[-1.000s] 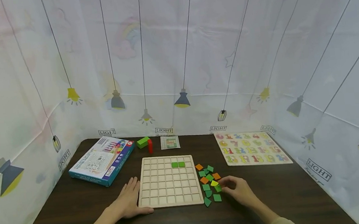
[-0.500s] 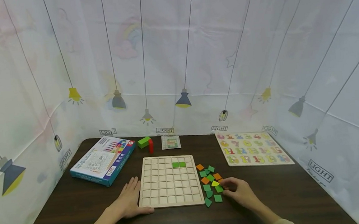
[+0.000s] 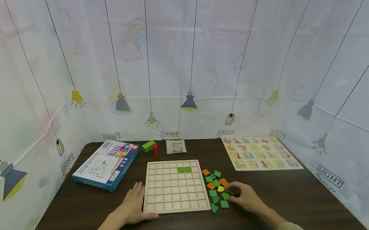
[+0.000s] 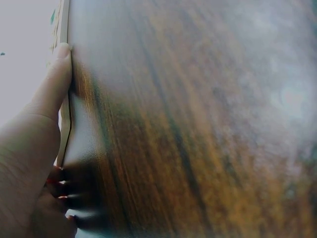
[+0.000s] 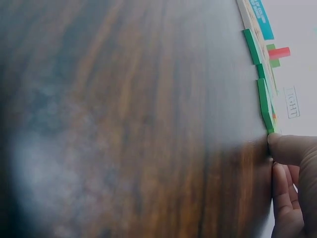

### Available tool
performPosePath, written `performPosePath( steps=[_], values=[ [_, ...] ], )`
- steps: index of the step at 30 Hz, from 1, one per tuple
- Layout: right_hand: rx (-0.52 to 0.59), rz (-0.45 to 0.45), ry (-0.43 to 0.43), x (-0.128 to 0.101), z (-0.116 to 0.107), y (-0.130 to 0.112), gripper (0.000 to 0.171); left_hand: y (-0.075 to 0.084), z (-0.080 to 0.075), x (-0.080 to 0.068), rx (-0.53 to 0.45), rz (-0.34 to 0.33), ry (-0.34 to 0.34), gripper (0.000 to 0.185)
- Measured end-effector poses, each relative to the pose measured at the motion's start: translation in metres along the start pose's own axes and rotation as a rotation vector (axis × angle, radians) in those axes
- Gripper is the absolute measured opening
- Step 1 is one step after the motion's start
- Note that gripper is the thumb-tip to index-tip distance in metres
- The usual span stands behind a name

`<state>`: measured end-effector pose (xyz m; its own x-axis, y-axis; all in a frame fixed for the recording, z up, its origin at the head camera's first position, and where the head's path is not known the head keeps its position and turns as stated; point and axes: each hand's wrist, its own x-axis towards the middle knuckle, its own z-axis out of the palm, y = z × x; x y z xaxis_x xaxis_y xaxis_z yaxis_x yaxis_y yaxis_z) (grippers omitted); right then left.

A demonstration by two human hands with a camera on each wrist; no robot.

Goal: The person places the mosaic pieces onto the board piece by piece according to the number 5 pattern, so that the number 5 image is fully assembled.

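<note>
Wooden grid board (image 3: pixel 174 185) sits mid-table w/ your left hand (image 3: pixel 131 207) flat beside it to steady it, while your right hand (image 3: pixel 243 195) fingers curl onto a green tile (image 3: pixel 225 195) in the pile by its right edge.

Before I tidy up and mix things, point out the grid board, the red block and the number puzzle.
grid board (image 3: pixel 165 191): head view, bare cells at its middle.
red block (image 3: pixel 155 150): head view, its upright side.
number puzzle (image 3: pixel 292 165): head view, its near right edge.

The table (image 3: pixel 80 210) was dark wood with a visible grain and a slight shine. The grid board (image 3: pixel 174 185) looked like pale, matt wood, and the small tiles (image 3: pixel 217 189) had smooth painted faces.
</note>
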<state>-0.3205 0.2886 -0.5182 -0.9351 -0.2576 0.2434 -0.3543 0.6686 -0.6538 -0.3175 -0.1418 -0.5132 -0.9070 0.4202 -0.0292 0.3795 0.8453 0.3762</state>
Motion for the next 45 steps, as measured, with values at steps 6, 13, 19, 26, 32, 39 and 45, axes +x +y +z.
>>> performPosePath(
  steps=[6,13,19,26,32,39,45],
  values=[
    [-0.001,-0.020,0.010,0.002,0.002,0.001,0.029,-0.001,0.000,-0.002,-0.004,-0.004,0.008,0.121],
    [0.002,0.010,-0.018,0.007,0.002,-0.002,0.026,-0.002,-0.003,-0.002,0.001,-0.010,0.006,0.122],
    [0.021,0.059,-0.022,0.010,0.001,-0.002,0.027,-0.002,-0.004,-0.002,0.001,-0.016,-0.002,0.123],
    [0.061,0.016,0.065,0.020,0.003,-0.010,0.030,-0.004,-0.003,-0.003,0.006,-0.027,-0.007,0.122],
    [0.077,-0.047,0.122,0.034,0.012,-0.017,0.032,-0.006,-0.001,-0.005,-0.016,-0.038,-0.010,0.122],
    [0.098,-0.097,0.122,0.052,0.022,-0.023,0.030,-0.008,0.002,-0.003,0.012,-0.030,-0.007,0.122],
    [0.120,-0.136,0.117,0.062,0.026,-0.032,0.029,-0.003,0.000,0.002,0.014,-0.002,-0.003,0.122]
  ],
)
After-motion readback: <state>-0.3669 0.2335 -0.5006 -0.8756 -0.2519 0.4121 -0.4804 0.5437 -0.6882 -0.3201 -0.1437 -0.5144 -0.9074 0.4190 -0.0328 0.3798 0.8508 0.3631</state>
